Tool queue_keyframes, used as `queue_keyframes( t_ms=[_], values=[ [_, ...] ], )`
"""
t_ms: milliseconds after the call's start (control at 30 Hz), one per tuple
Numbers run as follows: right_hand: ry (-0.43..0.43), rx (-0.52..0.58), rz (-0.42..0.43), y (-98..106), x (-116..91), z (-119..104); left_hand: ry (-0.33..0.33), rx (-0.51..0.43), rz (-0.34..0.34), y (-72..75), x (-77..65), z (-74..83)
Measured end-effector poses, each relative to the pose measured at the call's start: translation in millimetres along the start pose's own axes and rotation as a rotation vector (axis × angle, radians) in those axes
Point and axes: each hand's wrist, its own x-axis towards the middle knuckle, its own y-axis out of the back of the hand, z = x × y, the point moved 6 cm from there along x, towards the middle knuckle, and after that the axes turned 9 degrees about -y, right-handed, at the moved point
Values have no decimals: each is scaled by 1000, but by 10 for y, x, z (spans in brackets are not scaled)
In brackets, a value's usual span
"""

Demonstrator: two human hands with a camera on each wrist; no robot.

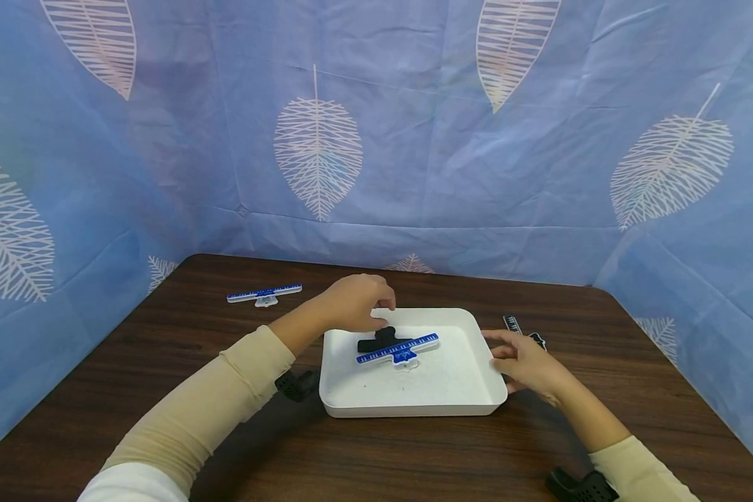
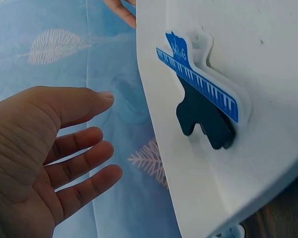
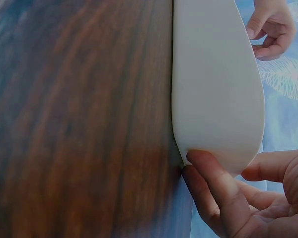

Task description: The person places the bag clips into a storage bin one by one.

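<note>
A shallow white tray (image 1: 458, 380) lies in front of me. In it, a blue-and-white ruler clip (image 1: 398, 350) rests partly over a black clip (image 1: 385, 337). My left hand (image 1: 356, 304) hovers over the tray's far left side, fingers loosely bent around nothing; the left wrist view shows this hand (image 2: 64, 153) apart from both clips. At the tray's right side, my right hand (image 1: 527, 364) grips its edge. The right wrist view shows that hand's thumb (image 3: 270, 166) by the rim and fingertips (image 3: 201, 161) low on the outer wall.
Another blue-and-white ruler clip (image 1: 265, 294) lies on the brown table (image 1: 226, 390) at the far left. A black-and-white ruler clip (image 1: 512, 323) sits right of the tray, partly hidden by my right hand. A blue leaf-patterned cloth (image 1: 414, 153) hangs behind the table.
</note>
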Motion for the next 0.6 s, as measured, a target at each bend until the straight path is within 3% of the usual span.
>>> queue_keyframes(
  t_ms=[600],
  values=[
    [-2,5,-6,-3,9,21,96,0,57,105,-237,-270]
  ],
)
